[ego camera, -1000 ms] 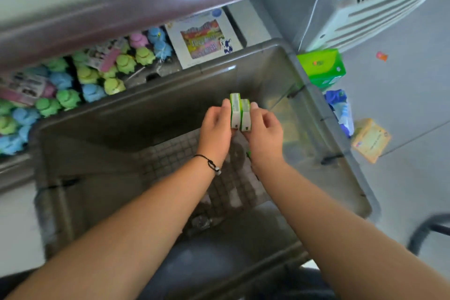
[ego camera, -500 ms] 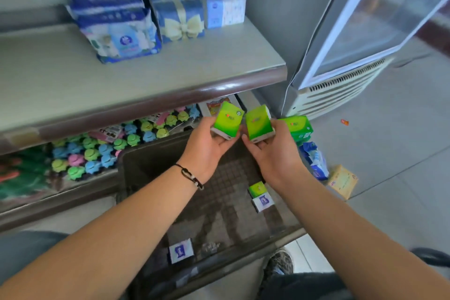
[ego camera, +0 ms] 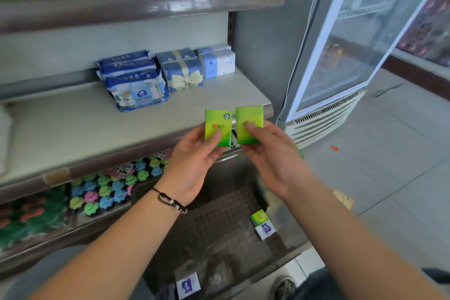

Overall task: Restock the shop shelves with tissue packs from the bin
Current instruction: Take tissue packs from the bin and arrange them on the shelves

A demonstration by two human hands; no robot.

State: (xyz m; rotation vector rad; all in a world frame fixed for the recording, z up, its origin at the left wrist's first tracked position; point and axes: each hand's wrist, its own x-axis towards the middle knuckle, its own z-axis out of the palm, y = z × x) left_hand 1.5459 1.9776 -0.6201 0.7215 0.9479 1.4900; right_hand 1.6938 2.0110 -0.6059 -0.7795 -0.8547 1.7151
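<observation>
Both green packs have risen from the bin (ego camera: 287, 248) to the middle shelf (ego camera: 73, 129) edge: left hand (ego camera: 192, 165) pinches left pack (ego camera: 218, 128), right hand (ego camera: 272, 158) pinches right pack (ego camera: 249, 124), ready for placement.

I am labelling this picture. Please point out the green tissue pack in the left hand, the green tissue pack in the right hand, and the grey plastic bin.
Left-hand green tissue pack (ego camera: 217, 126): head view, front face.
Right-hand green tissue pack (ego camera: 248, 117): head view, upper front.
Grey plastic bin (ego camera: 219, 221): head view, gridded floor.

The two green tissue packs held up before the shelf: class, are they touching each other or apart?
Apart. The head view shows a narrow strip of background between the left pack and the right pack, each held in its own hand.
</observation>
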